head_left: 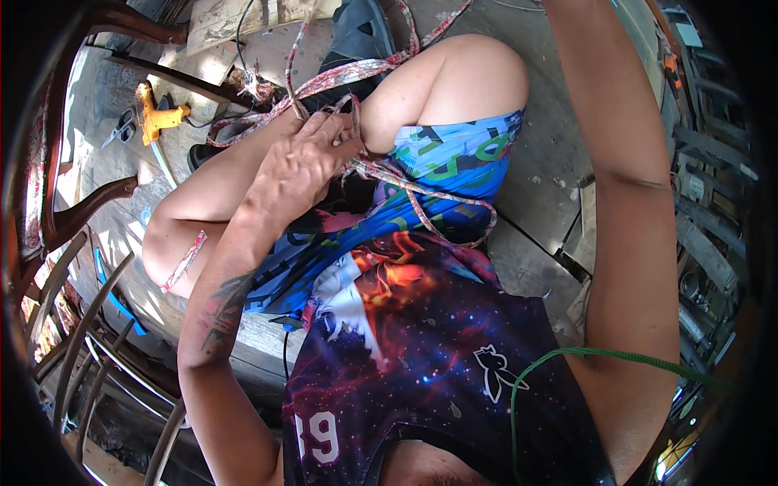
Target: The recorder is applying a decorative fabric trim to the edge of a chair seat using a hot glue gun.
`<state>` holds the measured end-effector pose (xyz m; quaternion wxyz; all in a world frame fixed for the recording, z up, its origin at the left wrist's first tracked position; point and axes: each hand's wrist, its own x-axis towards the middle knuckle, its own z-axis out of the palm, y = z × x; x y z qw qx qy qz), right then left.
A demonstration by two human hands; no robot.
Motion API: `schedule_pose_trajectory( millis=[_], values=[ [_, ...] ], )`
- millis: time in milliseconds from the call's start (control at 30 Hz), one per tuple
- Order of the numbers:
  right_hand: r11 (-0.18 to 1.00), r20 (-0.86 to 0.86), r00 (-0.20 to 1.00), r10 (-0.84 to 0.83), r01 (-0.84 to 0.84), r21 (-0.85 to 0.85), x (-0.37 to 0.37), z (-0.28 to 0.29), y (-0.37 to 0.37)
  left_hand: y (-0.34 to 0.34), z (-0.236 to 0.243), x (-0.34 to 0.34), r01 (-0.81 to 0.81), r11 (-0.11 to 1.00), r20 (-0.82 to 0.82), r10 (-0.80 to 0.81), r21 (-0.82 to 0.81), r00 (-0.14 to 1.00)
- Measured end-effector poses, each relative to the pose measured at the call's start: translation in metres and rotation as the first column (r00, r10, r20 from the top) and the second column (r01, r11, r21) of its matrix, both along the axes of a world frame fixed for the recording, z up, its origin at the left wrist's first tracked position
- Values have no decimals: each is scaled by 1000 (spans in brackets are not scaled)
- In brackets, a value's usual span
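Observation:
I sit cross-legged with long, thin strips of red-and-white patterned fabric piping [344, 77] running across my legs. My left hand [308, 154] is closed over the piping between my shins, its fingers pinched together around a strand. Just above its fingertips a narrow tan end sticks up. Part of what the fingers grip is hidden under the hand. Loops of the same piping trail over my blue shorts to the right. A short cut piece [185, 263] of it lies on my left leg. My right arm [620, 162] reaches far forward, and its hand is beyond the upper edge.
A yellow glue gun [156, 117] with a bluish glue stick lies on the wooden floor at left, beside scissors [121, 130]. Dark curved wooden furniture legs [97, 198] stand at the left edge. A green cord [616, 354] crosses my right arm. Assorted metal pieces [705, 227] crowd the right.

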<state>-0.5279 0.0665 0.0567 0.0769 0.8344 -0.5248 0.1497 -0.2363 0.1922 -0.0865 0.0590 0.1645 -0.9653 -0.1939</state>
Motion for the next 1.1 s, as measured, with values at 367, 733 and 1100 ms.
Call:
schedule_pose_trajectory(
  millis=[367,733,1100],
  values=[
    [698,73,974,215,-206,685,106,-98,180,-46,13,-11,-342,933,-167,321,-115,932],
    [516,387,914,-123,-274,812,93,-30,147,-26,38,4,83,172,-154,457,982,876],
    [868,762,423,-491,309,388,-46,115,128,-52,63,63,169,206,-251,486,964,837]
  ],
)
